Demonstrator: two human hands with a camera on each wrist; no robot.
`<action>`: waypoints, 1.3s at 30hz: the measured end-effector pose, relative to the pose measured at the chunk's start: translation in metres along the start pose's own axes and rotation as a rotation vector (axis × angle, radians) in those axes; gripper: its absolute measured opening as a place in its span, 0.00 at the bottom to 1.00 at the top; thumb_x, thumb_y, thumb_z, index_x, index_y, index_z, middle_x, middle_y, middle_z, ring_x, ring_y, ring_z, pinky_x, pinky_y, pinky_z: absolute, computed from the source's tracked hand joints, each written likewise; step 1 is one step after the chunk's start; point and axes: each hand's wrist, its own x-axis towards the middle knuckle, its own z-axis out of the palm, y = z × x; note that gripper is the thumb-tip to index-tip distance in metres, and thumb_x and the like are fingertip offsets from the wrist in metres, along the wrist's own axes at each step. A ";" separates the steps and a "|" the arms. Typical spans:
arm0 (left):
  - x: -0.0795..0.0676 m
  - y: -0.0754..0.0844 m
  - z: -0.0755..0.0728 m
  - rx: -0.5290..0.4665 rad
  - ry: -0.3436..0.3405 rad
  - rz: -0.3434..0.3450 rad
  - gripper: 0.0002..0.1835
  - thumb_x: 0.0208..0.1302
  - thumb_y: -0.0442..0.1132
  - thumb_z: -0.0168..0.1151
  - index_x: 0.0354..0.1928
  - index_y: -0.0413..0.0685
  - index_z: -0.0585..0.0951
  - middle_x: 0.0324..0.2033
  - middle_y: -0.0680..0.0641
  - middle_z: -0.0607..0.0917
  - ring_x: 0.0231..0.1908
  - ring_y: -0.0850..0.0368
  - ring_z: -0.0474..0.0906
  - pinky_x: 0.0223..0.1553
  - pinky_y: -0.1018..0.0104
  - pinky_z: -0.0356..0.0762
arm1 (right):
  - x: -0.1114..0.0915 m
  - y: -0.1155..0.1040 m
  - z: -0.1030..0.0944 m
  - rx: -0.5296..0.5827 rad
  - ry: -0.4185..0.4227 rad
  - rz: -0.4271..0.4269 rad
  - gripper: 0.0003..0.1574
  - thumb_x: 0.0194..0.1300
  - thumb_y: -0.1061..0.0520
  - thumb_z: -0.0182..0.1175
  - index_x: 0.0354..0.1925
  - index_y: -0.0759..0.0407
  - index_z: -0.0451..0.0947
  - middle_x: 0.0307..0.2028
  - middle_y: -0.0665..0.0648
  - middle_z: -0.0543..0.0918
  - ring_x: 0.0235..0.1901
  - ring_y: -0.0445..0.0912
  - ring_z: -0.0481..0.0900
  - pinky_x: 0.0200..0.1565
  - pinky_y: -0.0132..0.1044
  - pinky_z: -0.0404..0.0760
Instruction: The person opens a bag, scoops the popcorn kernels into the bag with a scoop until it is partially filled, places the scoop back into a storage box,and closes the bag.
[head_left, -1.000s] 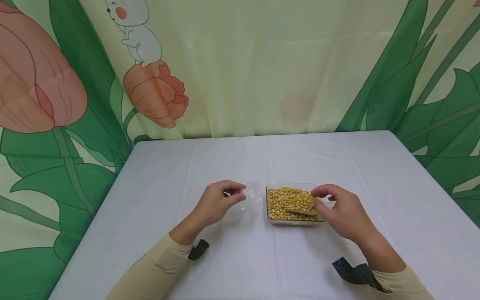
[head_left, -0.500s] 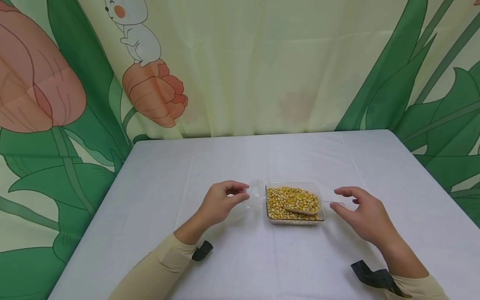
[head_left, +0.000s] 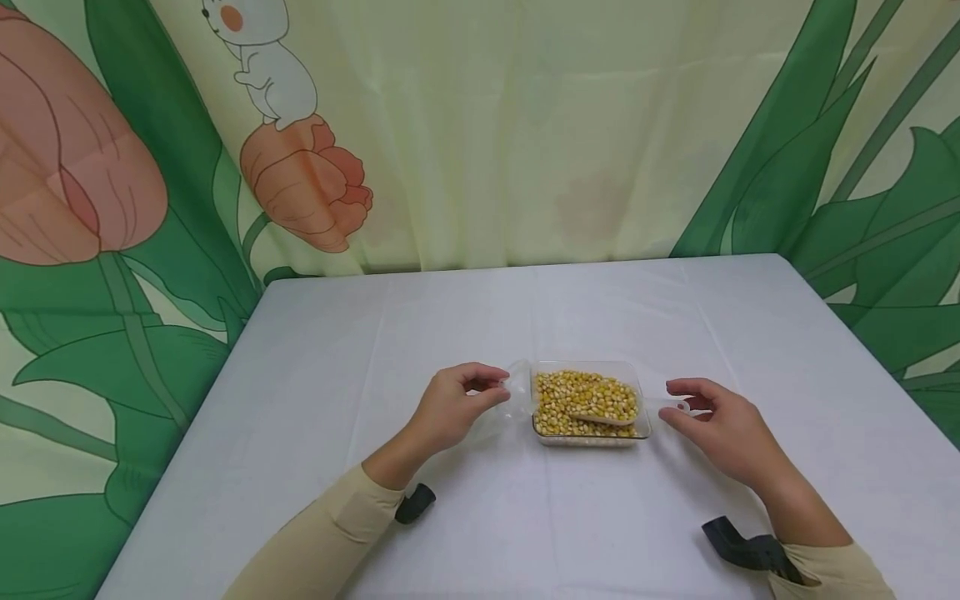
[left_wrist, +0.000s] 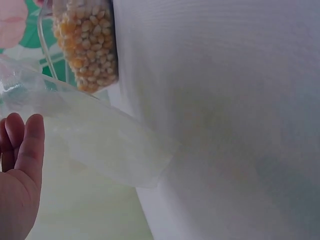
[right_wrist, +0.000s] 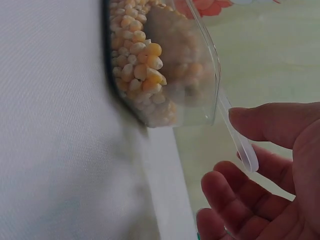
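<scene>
A clear rectangular container (head_left: 647,425) holds yellow and white corn kernels (head_left: 555,400). A translucent scoop lies in it, its bowl heaped with kernels and its handle (right_wrist: 241,145) sticking out over the right side. My right hand (head_left: 723,425) is around the handle's end, thumb and forefinger spread on either side of it. In the right wrist view the thumb overlaps the handle and the other fingers are loosely bent. My left hand (head_left: 450,408) pinches a clear plastic bag (left_wrist: 110,140) just left of the container. The bag hangs down toward the table in the left wrist view.
A white cloth covers the table (head_left: 450,325). Behind it hangs a curtain (head_left: 480,150) printed with flowers, leaves and a small white animal. Dark straps (head_left: 742,550) show at both sleeve cuffs.
My right hand has moved from the scoop's bowl end rightward to its handle end, its fingers spreading. My left hand has shifted slightly right with the bag, up to the container.
</scene>
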 end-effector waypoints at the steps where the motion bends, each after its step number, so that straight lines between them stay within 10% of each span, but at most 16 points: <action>1: 0.000 0.000 0.001 -0.002 -0.004 0.001 0.11 0.62 0.34 0.71 0.46 0.42 0.87 0.34 0.53 0.86 0.37 0.58 0.81 0.34 0.68 0.77 | 0.000 0.000 0.000 0.000 0.003 -0.003 0.30 0.69 0.50 0.65 0.61 0.68 0.73 0.54 0.70 0.79 0.47 0.62 0.79 0.44 0.53 0.82; 14: -0.001 -0.001 0.003 0.050 -0.041 -0.013 0.10 0.63 0.35 0.71 0.45 0.41 0.87 0.33 0.54 0.86 0.37 0.59 0.80 0.36 0.65 0.77 | 0.001 0.002 0.002 0.027 0.002 0.009 0.25 0.69 0.50 0.66 0.55 0.68 0.79 0.47 0.66 0.83 0.42 0.54 0.78 0.34 0.29 0.78; 39: -0.003 -0.002 0.004 0.067 -0.052 -0.014 0.09 0.63 0.35 0.71 0.45 0.42 0.87 0.33 0.54 0.86 0.36 0.60 0.80 0.37 0.66 0.78 | 0.003 0.006 0.002 0.125 -0.042 0.056 0.25 0.71 0.50 0.63 0.57 0.69 0.77 0.43 0.62 0.86 0.37 0.49 0.82 0.34 0.32 0.81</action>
